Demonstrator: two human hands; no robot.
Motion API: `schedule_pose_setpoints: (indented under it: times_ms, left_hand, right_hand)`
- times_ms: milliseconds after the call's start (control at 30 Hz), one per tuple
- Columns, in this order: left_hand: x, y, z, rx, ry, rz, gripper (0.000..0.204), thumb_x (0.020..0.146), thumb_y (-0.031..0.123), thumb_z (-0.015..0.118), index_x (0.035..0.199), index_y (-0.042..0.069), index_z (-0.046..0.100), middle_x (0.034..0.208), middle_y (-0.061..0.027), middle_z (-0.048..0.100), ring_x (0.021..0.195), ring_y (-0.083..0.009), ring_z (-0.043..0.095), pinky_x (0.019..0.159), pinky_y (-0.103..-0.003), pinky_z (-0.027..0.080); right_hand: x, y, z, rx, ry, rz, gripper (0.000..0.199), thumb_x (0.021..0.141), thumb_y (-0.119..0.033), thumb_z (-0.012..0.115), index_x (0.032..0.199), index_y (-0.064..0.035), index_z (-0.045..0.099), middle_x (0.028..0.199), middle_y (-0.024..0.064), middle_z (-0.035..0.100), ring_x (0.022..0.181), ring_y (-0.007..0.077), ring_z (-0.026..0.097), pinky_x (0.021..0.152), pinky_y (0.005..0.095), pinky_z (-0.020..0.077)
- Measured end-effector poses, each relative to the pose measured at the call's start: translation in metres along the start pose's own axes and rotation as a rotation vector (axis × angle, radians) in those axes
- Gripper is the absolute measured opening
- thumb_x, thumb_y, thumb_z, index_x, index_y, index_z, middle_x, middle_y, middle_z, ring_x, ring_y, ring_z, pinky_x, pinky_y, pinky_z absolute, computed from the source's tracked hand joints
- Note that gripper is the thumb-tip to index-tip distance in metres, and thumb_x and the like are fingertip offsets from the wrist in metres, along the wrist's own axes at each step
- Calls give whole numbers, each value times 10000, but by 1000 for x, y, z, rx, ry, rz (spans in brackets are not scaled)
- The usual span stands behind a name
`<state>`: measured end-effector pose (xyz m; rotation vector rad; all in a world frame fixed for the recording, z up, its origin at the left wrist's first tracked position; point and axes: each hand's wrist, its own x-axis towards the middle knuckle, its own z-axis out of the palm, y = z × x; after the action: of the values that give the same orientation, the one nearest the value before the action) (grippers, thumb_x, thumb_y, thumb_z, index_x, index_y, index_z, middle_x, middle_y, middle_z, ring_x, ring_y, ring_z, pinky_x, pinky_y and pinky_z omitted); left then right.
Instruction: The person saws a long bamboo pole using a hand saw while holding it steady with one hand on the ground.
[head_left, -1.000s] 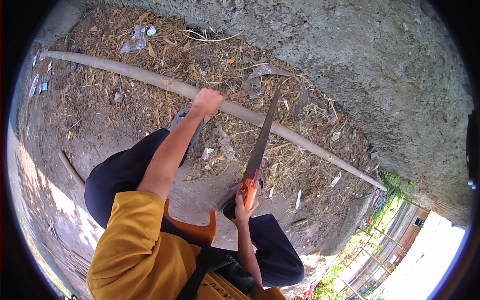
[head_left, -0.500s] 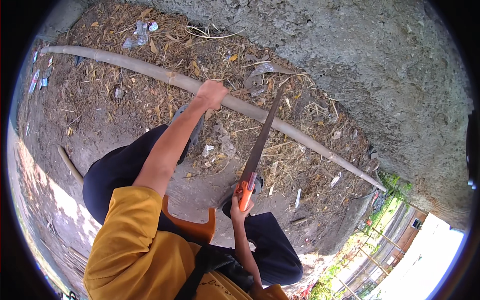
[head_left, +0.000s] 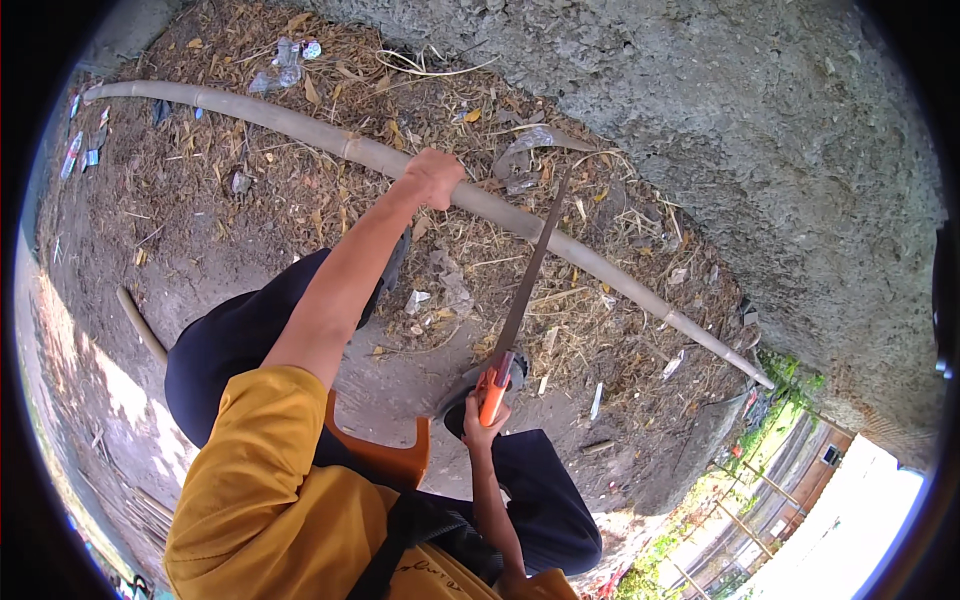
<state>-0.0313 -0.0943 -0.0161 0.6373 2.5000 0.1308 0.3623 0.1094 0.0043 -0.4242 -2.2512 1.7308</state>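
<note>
Bamboo pole (head_left: 560, 240) lies across littered ground (head_left: 300, 200); left hand (head_left: 435, 178) fingers wrap it. Right hand (head_left: 482, 418), toward 6 o'clock, fingers closed on saw (head_left: 525, 290), blade seemingly touching the pole.

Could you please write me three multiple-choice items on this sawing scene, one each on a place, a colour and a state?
1. Where does the left hand rest?
A. on the long pole
B. on the concrete wall
C. on the person's knee

2. What colour is the handle of the hand saw?
A. blue
B. orange
C. green

3. How does the pole lie?
A. standing upright against the wall
B. cut into two separate pieces
C. whole, lying across the littered ground

Answers: 1 A, the left hand grips the pole beside the blade; 2 B, the handle in the right hand is bright orange; 3 C, the pole runs unbroken along the ground, with the saw blade laid across it.
</note>
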Motion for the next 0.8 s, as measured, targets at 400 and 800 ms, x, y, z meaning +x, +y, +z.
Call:
schedule_pose_setpoints:
  times_ms: [400, 800]
  left_hand:
    - [-4, 4, -2, -57, 58, 42, 338, 602, 144, 750, 939, 153, 773, 924, -98, 747, 898, -294, 725, 809, -428, 587]
    - [-2, 4, 13, 0, 106, 24, 368, 606, 156, 757, 974, 165, 765, 953, -82, 744, 928, -277, 725, 823, -432, 583]
  right_hand:
    - [23, 6, -3, -43, -37, 204, 264, 826, 58, 635, 668, -60, 458, 662, -40, 458, 633, 54, 421, 584, 262, 386]
    - [70, -32, 1, 96, -32, 298, 261, 822, 106, 541, 655, -54, 420, 638, -1, 466, 590, 66, 456, 821, 298, 562]
